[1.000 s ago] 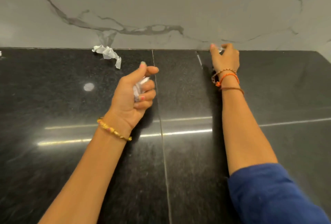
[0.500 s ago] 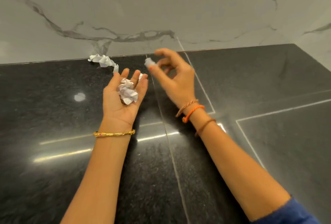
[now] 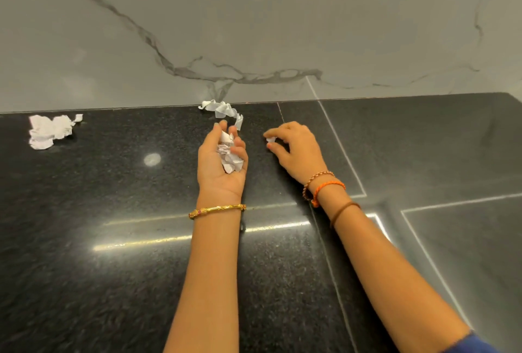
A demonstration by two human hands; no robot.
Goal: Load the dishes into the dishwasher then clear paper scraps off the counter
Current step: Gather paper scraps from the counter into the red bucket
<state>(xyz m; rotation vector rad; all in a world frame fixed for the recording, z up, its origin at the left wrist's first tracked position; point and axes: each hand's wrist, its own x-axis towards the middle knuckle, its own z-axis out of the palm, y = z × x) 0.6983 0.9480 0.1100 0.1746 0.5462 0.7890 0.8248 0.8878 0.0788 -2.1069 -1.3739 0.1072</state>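
While left hand (image 3: 221,159) cups scraps (image 3: 230,155), right hand (image 3: 296,149) pinches bit (image 3: 271,139).

The right hand (image 3: 299,152) has come in beside the left hand (image 3: 223,160) — its scrap (image 3: 271,140) lower, pinched near the counter (image 3: 113,239).

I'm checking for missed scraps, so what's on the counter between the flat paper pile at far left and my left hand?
In the head view, no paper: only bare black counter with a round light reflection lies between the paper pile and the left hand.
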